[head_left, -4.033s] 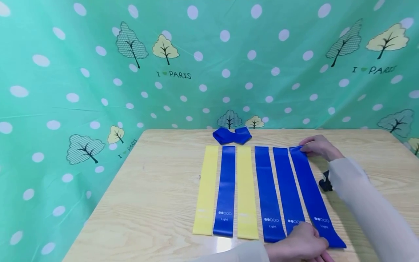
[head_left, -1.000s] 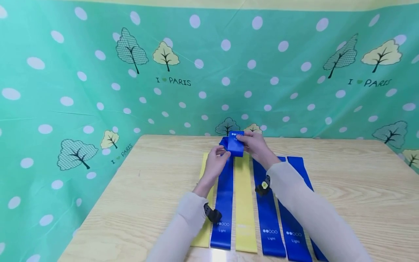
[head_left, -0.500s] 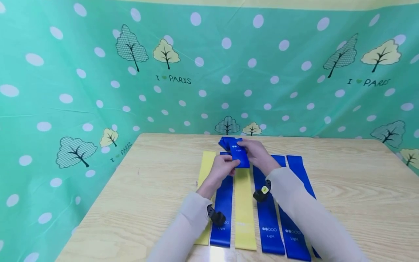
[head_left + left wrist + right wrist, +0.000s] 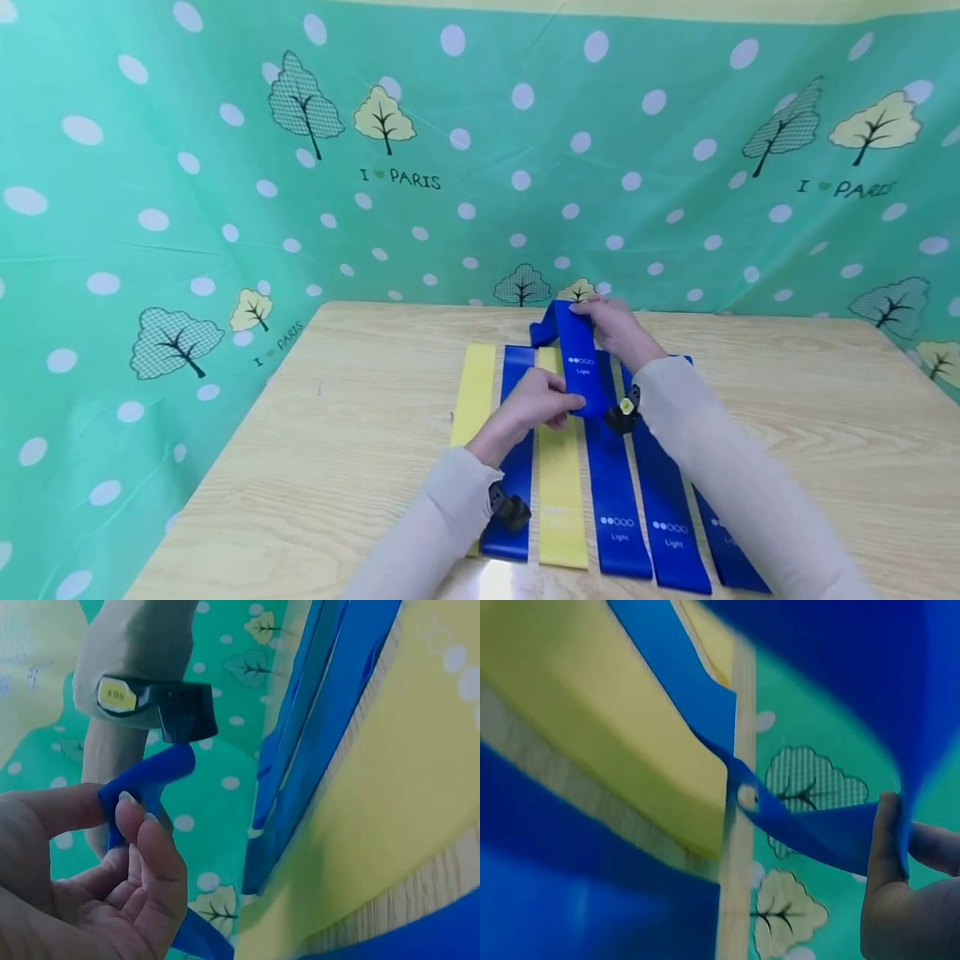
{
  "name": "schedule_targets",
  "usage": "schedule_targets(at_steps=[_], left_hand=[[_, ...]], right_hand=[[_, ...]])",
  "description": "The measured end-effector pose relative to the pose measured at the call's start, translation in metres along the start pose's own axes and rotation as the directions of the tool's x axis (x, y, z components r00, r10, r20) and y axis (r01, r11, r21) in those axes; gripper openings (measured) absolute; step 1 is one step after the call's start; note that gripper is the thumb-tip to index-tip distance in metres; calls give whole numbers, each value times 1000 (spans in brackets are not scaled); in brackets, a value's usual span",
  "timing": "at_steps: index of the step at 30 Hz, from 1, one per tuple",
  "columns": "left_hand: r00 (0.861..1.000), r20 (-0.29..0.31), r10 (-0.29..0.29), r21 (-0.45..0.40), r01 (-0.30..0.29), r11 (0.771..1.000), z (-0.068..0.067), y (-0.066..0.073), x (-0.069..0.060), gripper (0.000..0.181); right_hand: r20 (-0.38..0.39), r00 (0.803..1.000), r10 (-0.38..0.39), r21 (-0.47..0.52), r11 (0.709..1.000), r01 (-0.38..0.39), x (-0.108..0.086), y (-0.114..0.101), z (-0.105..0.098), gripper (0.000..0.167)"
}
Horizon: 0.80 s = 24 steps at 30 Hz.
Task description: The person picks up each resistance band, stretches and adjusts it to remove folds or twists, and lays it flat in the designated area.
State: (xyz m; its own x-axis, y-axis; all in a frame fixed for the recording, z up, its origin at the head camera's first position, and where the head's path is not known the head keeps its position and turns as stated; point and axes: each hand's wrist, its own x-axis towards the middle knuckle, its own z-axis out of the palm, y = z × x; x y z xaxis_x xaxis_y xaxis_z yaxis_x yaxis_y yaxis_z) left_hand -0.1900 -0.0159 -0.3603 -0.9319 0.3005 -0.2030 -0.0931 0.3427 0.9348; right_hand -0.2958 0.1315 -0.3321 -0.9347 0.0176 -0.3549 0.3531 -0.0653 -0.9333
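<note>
Both hands hold a blue resistance band (image 4: 577, 354) marked "Light" above the far part of the table. My left hand (image 4: 534, 402) pinches its lower end between thumb and fingers. Higher up, my right hand (image 4: 618, 329) pinches the band, and a loose loop of it droops to the left. In the right wrist view the band (image 4: 817, 832) hangs from the fingertips. Beneath the hands lies a row of flat bands: a yellow band (image 4: 474, 387) at the left, a blue band (image 4: 517, 371), another yellow band (image 4: 562, 500), then further blue bands (image 4: 618, 508) on the right.
The bands lie on a light wood table (image 4: 360, 417). A green dotted curtain (image 4: 420, 208) with printed trees hangs behind it and along the left. Black wrist straps with cameras (image 4: 512, 510) are on both forearms.
Four seconds ago the hands were at the rightmost blue band and the folded band lay at the back. Since then it was picked up; lately the hands moved right and it opened out longer.
</note>
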Motion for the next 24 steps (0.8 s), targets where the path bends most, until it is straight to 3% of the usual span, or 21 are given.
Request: schedule_targets(at_steps=[2,6,9,16,22,24], left_hand=[[1000,13,0,10,0,1000,3,2,-4,39],[997,77,11,27,-13,1000,13,3,-11,43],[992,120,28,24,-31,999,20,6,-17,46],[986,153,61,31,-66,997,29,15,-31,46],[977,201,67,2,-69,998,42,20,-43,44],[975,214,67,-5,-67,998,48,20,-47,44]], right_hand=[[-25,999,-32,-16,999,32,1,-4,-3,24],[-62,996,-66,-30,997,64,0,-14,-14,15],[-77,994,-77,-19,997,76,-5,-22,-22,36],[-59,993,-98,63,993,101,-12,-33,-45,13],[-65,991,-113,100,988,119,-16,-36,-63,14],[-82,991,-110,89,989,117,-18,-36,-68,24]])
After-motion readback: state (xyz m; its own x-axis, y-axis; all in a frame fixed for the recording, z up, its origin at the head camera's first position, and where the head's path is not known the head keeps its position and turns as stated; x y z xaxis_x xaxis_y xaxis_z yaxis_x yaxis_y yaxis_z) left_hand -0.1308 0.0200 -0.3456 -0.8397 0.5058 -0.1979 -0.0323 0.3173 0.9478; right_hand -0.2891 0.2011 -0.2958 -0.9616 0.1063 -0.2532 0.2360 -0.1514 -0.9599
